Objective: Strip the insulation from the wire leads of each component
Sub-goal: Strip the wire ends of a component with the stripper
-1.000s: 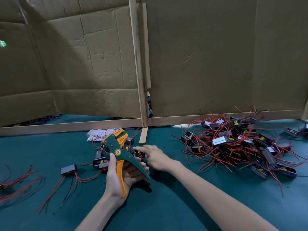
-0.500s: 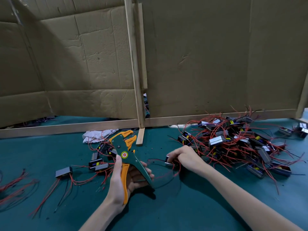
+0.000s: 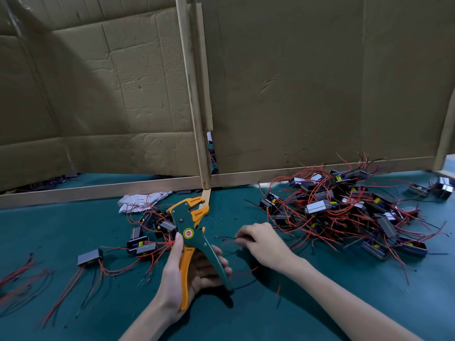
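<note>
My left hand (image 3: 177, 274) grips the handles of a green and orange wire stripper (image 3: 189, 232), held upright with its jaws pointing away from me. Just to its right, my right hand (image 3: 263, 242) has its fingers curled over thin red and black wire leads (image 3: 227, 239) that stick out toward the stripper; the component they belong to is hidden under the hand. A big pile of black components with red leads (image 3: 344, 212) lies to the right. A smaller group (image 3: 150, 232) lies behind the stripper.
One component with long leads (image 3: 89, 257) lies apart at the left, and loose red wires (image 3: 17, 279) reach the left edge. A white cloth (image 3: 140, 200) sits by the wooden rail (image 3: 98, 190) under the cardboard wall. The table top is green (image 3: 344, 303).
My right hand went from beside the stripper to the big pile, took hold of a component there, and has drawn back toward the stripper. The left hand keeps the stripper in place.
</note>
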`<control>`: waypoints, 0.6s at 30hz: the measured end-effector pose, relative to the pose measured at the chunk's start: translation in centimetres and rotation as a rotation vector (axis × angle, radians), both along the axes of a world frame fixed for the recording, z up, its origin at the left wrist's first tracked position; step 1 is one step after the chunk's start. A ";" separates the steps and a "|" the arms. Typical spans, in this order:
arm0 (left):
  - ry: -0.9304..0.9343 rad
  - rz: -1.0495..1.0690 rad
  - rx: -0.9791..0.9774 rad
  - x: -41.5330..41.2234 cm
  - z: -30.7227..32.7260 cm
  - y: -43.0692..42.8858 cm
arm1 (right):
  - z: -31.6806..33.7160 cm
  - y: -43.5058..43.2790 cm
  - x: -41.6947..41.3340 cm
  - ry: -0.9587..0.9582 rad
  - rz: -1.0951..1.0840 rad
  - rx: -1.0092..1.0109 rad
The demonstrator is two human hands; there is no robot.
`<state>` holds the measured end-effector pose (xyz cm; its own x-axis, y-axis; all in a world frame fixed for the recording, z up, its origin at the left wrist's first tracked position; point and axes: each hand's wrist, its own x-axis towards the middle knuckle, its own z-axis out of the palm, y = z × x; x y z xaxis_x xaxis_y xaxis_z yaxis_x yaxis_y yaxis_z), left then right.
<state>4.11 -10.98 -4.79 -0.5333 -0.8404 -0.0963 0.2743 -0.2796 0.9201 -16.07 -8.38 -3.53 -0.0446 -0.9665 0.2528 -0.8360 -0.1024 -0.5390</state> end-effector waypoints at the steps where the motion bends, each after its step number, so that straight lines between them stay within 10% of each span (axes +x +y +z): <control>1: 0.003 0.003 -0.002 0.1 -0.1 0.0 | 0.2 0.3 -0.3 -0.096 -0.014 -0.022; 9: 0.140 -0.043 0.086 0.4 -0.2 -0.2 | 1.3 2.6 -2.6 -0.991 0.056 0.072; 18: 0.147 -0.065 0.129 0.7 0.3 0.0 | 3.3 3.9 -2.6 -1.490 0.276 0.154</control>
<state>4.76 -10.98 -4.51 -0.6025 -0.7893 -0.1185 0.3801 -0.4143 0.8270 -18.64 -4.44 -0.24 0.0214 -0.9989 0.0412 0.4972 -0.0252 -0.8673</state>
